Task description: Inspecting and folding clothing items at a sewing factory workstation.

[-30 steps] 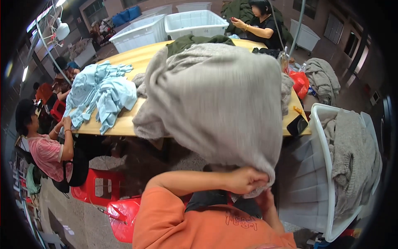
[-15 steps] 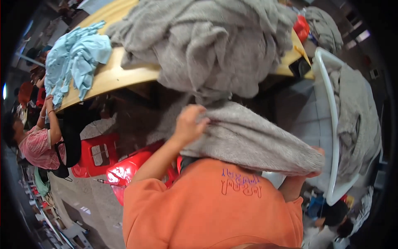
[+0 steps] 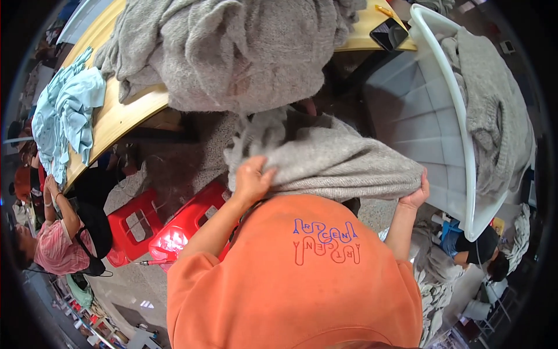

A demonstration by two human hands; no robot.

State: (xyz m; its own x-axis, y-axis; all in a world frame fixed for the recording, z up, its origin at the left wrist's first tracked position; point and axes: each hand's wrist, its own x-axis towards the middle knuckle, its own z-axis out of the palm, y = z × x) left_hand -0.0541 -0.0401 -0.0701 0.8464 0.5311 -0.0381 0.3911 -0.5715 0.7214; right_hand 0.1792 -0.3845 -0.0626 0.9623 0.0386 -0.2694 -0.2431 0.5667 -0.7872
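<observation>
A fuzzy grey knitted garment [image 3: 343,160] stretches across my front, below the table's edge. At its left part, my left hand [image 3: 254,179] has closed on the cloth, with the thumb pointing right. My right hand [image 3: 415,191] grips the narrow right end, some of its fingers hidden by the knit. Beyond the garment, a large heap of similar grey knitwear [image 3: 226,58] lies on the table and hangs over its edge. Whether the held piece joins that heap cannot be made out.
A pale wooden table [image 3: 136,107] carries light blue cloth [image 3: 70,110] at left and a black phone [image 3: 389,35] at right. A white bin [image 3: 427,110] with grey knitwear stands right. Red stools [image 3: 139,221] stand left, near a seated person [image 3: 61,241]. Another person [image 3: 479,253] is lower right.
The view has shifted, with the table and heap moving up and left. My left hand has closed on the garment; my right hand still grips its end.
</observation>
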